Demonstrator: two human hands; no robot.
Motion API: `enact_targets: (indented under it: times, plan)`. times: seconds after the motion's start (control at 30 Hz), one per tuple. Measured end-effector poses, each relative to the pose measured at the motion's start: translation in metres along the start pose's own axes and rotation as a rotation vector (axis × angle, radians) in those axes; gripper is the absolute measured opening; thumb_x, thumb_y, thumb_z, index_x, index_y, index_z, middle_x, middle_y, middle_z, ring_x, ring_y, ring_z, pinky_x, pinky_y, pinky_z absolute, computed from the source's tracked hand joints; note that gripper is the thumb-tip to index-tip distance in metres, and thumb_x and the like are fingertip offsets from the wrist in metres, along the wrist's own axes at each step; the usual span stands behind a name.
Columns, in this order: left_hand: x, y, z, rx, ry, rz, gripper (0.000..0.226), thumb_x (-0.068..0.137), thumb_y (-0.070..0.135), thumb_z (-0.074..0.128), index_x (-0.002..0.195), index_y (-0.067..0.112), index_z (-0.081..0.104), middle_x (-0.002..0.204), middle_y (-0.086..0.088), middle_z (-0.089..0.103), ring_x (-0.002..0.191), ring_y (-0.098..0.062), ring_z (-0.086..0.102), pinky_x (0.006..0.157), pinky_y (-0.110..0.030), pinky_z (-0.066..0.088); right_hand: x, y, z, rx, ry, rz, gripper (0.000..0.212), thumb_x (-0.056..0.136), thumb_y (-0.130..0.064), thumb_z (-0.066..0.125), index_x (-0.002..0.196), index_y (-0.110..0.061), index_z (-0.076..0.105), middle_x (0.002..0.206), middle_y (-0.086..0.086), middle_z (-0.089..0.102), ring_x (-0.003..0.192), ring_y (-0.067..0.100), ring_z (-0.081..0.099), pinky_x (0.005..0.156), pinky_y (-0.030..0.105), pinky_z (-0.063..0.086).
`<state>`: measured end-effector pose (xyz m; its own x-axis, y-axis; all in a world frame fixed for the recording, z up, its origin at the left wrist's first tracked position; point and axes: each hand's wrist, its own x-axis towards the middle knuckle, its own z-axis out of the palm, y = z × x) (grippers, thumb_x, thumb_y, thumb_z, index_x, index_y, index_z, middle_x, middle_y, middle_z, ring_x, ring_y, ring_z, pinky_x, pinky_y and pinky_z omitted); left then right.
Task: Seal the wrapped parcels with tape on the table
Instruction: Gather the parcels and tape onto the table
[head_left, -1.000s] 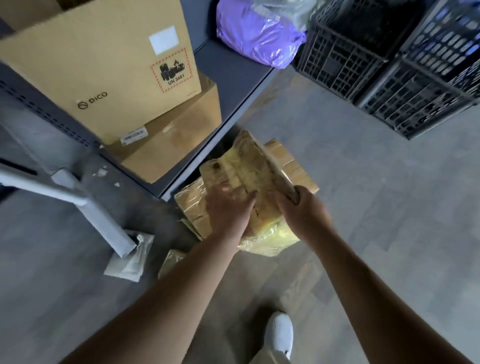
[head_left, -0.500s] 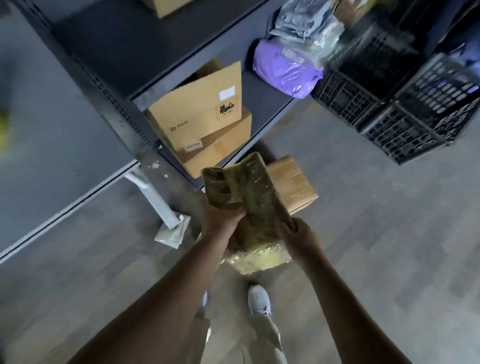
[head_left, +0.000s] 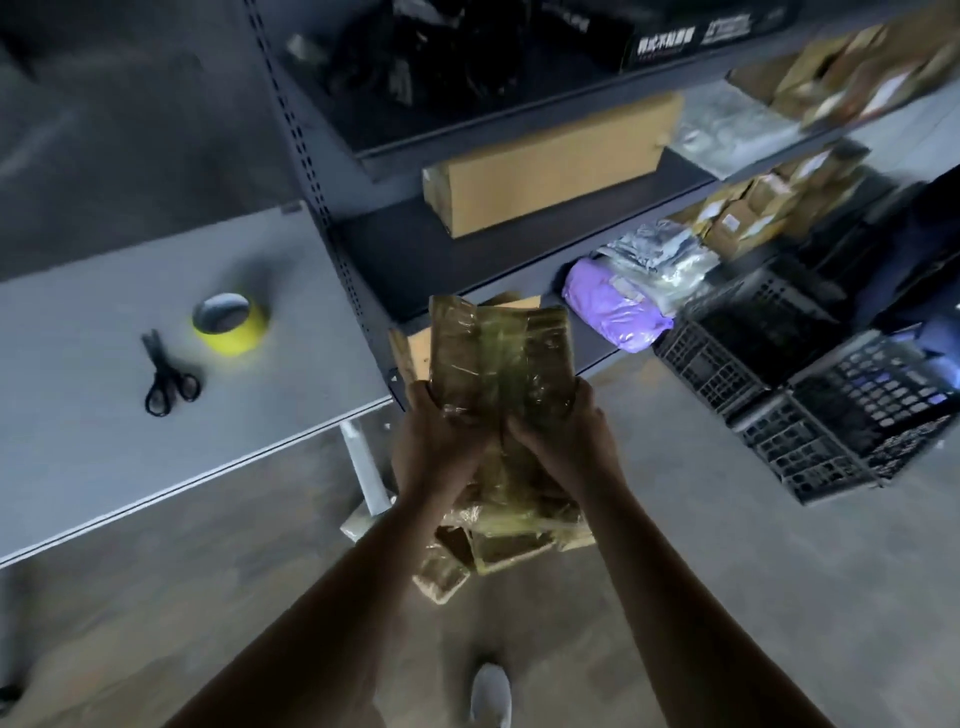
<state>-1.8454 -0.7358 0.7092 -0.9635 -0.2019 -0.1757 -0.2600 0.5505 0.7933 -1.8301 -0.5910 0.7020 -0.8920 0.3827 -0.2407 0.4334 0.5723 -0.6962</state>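
Shelving (head_left: 441, 254) holds a purple bag (head_left: 613, 312); left hand (head_left: 439, 447) and right hand (head_left: 566, 441) grip a wrapped parcel (head_left: 498, 358).

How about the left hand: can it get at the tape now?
Probably no, not yet: the left hand grips the parcel with the right hand. Otherwise the way looks free: nothing stands between it and the tape on the table; scissors lie beside it.

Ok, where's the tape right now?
In the head view the yellow tape lies on the grey table at the left, just up and right of the scissors, apart from them, near the shelf post.
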Motion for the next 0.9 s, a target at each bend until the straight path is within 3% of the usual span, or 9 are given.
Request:
enact_targets:
  times: [0.1, 0.17, 0.3, 0.4, 0.6, 0.9]
  plan:
    - [0.007, 0.016, -0.038, -0.011, 0.108, 0.013, 0.056, 0.065, 0.052, 0.073, 0.105, 0.029, 0.040, 0.091, 0.007, 0.063, 0.082, -0.024, 0.063, 0.069, -0.037, 0.053, 0.003, -0.042, -0.002, -0.048, -0.017, -0.079, 0.088, 0.068, -0.059, 0.073, 0.133, -0.015, 0.033, 0.125, 0.017, 0.054, 0.112, 0.038, 0.055, 0.080, 0.038, 0.045]
    - [0.011, 0.022, -0.064, 0.011, 0.170, 0.015, 0.055, 0.068, 0.050, 0.074, 0.102, 0.027, 0.039, 0.090, 0.006, 0.061, 0.083, -0.027, 0.063, 0.066, -0.032, 0.046, 0.002, -0.076, 0.001, -0.063, -0.040, -0.110, 0.087, 0.071, -0.063, 0.069, 0.133, -0.015, 0.031, 0.126, 0.017, 0.053, 0.112, 0.038, 0.055, 0.074, 0.035, 0.039]
    - [0.017, 0.018, -0.119, -0.002, 0.300, -0.017, 0.054, 0.070, 0.050, 0.075, 0.098, 0.023, 0.037, 0.099, -0.002, 0.065, 0.091, -0.032, 0.063, 0.066, -0.032, 0.041, -0.008, -0.136, 0.022, -0.069, -0.032, -0.252, 0.097, 0.064, -0.076, 0.064, 0.133, -0.017, 0.029, 0.123, 0.013, 0.056, 0.108, 0.035, 0.058, 0.083, 0.042, 0.050]
    - [0.017, 0.001, -0.165, -0.007, 0.384, -0.007, 0.058, 0.071, 0.049, 0.077, 0.101, 0.019, 0.038, 0.102, -0.002, 0.063, 0.094, -0.031, 0.061, 0.068, -0.034, 0.044, -0.023, -0.176, 0.046, -0.071, -0.046, -0.405, 0.096, 0.068, -0.068, 0.070, 0.135, -0.015, 0.028, 0.123, 0.012, 0.057, 0.107, 0.034, 0.059, 0.084, 0.048, 0.052]
    - [0.012, -0.053, -0.256, -0.023, 0.497, -0.086, 0.059, 0.071, 0.046, 0.080, 0.098, 0.017, 0.036, 0.090, 0.006, 0.050, 0.078, -0.018, 0.049, 0.064, -0.029, 0.037, -0.058, -0.248, 0.113, -0.147, -0.130, -0.580, 0.092, 0.073, -0.063, 0.069, 0.138, -0.019, 0.023, 0.125, 0.012, 0.056, 0.109, 0.033, 0.058, 0.081, 0.041, 0.047]
    - [0.018, -0.139, -0.397, -0.051, 0.634, -0.129, 0.055, 0.072, 0.044, 0.078, 0.094, 0.015, 0.037, 0.083, 0.007, 0.050, 0.089, -0.029, 0.059, 0.064, -0.029, 0.035, -0.133, -0.364, 0.226, -0.337, -0.195, -0.662, 0.077, 0.081, -0.051, 0.068, 0.132, -0.016, 0.022, 0.120, 0.014, 0.057, 0.109, 0.035, 0.057, 0.076, 0.036, 0.044]
